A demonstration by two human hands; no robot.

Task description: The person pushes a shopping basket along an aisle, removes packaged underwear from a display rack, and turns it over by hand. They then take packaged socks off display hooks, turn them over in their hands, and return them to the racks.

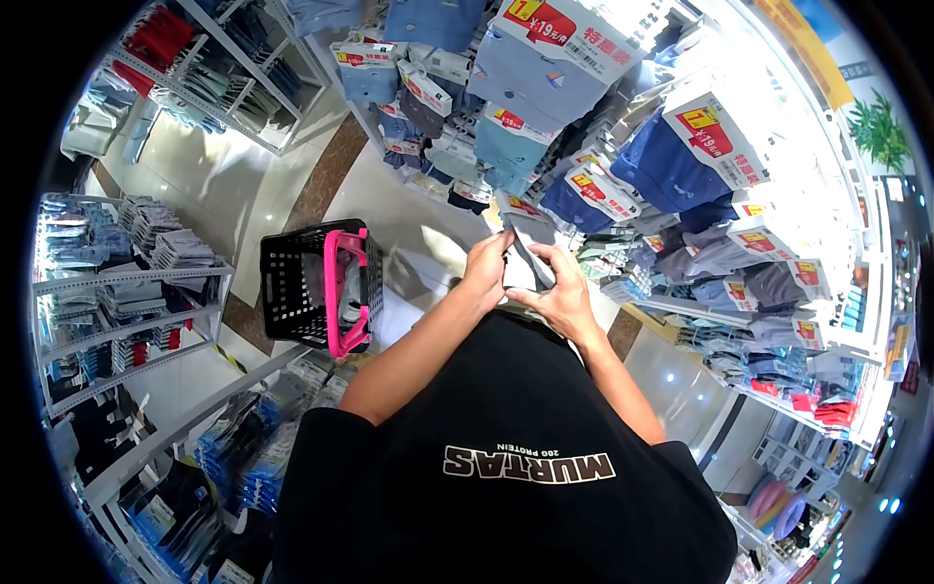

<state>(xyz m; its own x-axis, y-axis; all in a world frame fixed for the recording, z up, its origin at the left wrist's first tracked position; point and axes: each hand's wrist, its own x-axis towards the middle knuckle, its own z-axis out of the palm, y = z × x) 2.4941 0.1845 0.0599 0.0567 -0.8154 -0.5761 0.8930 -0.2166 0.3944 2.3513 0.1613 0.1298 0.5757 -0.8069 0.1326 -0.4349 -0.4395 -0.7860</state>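
Note:
My left hand (pixel 484 270) grips the near left edge of a dark grey packaged garment (pixel 528 255), its fingers closed on it. Opposite it, my right hand (pixel 562 295) holds the right side of the same pack with thumb and fingers. The pack is tilted and seen nearly edge-on, in front of my chest; a card with red and yellow print shows at its top. Just beyond it hang boxer-style underwear packs, such as a light blue one (pixel 525 83) and a dark blue one (pixel 671 161), with red and yellow price cards.
A black shopping basket (pixel 292 292) with a pink handle (pixel 334 292) stands on the tiled floor to the left, some items inside. White racks of packed clothes (pixel 126 311) are at the far left. A display rack (pixel 788 341) curves along the right.

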